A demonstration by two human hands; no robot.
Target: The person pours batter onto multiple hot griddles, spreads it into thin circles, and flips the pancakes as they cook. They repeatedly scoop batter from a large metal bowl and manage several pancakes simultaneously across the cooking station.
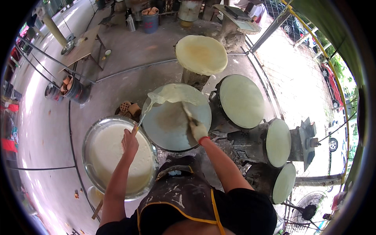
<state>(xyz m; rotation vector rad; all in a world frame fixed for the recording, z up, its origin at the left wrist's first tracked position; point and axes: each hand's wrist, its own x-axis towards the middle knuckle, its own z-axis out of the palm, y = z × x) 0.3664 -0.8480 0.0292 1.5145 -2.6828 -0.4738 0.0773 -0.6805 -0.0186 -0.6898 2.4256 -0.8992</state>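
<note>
My left hand (130, 141) is closed around the handle of a ladle (144, 116). The ladle's head is over the far left rim of a round flat griddle (164, 131), where pale batter (178, 94) pours in a wet sheet along the far side. In a whitish glove with a red cuff, my right hand (199, 131) grips a wooden-handled spreader (187, 111), its tip at the edge of that batter. The spreader's exact shape is blurred. Left of the griddle stands a wide metal basin (87, 156) of white batter, below my left forearm.
Several round griddles with pale sheets stand to the right, among them a large one (242, 102). A pale round stack (201, 55) rests on a pedestal beyond my griddle. Perforated clay-coloured blocks (125, 106) lie beside the basin. A fan (309, 211) stands at lower right.
</note>
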